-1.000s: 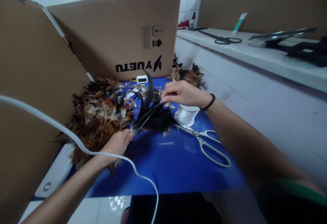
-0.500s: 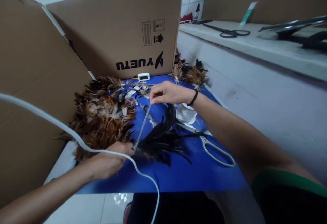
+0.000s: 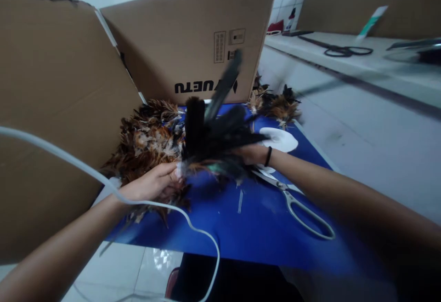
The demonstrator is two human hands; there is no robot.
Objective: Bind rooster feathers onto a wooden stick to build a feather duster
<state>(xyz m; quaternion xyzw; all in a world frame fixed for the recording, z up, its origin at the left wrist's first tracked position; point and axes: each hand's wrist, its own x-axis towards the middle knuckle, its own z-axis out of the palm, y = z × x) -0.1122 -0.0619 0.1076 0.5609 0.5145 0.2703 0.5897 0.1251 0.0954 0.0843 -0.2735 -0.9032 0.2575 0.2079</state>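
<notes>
Your left hand (image 3: 161,184) pinches the pale base (image 3: 179,169) of a fanned black feather bundle (image 3: 215,134) above the blue worktop (image 3: 255,226), right hand (image 3: 254,154) part-hidden, grip unreadable; bundle likely light, easily bent, best held basewards.

Black feathers (image 3: 222,132) (finish blurred); matt cardboard box (image 3: 172,40); smooth metal scissors (image 3: 287,196); faintly glossy blue tabletop (image 3: 255,237).

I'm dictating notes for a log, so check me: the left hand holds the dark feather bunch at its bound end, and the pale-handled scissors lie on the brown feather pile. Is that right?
Not quite: the head view shows the pale-handled scissors on the blue tabletop, not the brown feather pile. The left hand does hold the dark feather bunch there.
</notes>
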